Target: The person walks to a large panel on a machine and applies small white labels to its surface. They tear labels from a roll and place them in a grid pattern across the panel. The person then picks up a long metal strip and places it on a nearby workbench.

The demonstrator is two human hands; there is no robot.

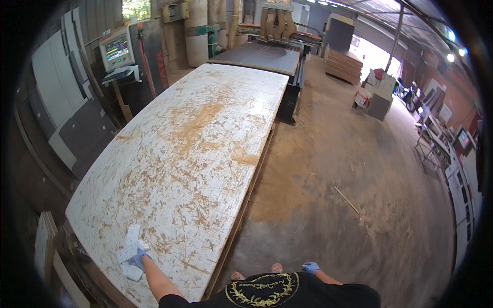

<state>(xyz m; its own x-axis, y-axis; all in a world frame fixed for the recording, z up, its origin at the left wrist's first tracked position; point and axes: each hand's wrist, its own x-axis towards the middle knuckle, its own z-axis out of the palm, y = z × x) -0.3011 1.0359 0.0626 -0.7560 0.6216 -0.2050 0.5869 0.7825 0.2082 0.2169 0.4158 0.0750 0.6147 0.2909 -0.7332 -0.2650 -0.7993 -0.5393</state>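
A long white board (pixel 169 169), scratched and strewn with brown sawdust, stretches away from me as a worktop. My left hand (pixel 137 258), in a blue glove, is over its near left corner. The fingers close on a few flat white pieces (pixel 132 235) that lie across one another at angles; the hand covers where they meet. Beside my body, over the floor to the right of the board, hangs my right hand (pixel 310 267), also gloved. Its fingers look curled in, and nothing shows in them.
Past the board's far end stands a machine with a dark bed (pixel 259 55) and thick hoses (pixel 277 23). A control console (pixel 117 49) is at left. Sawdust and a thin stick (pixel 347 200) lie on the floor. Stacked panels (pixel 343 65) and a cart (pixel 376 95) stand far right.
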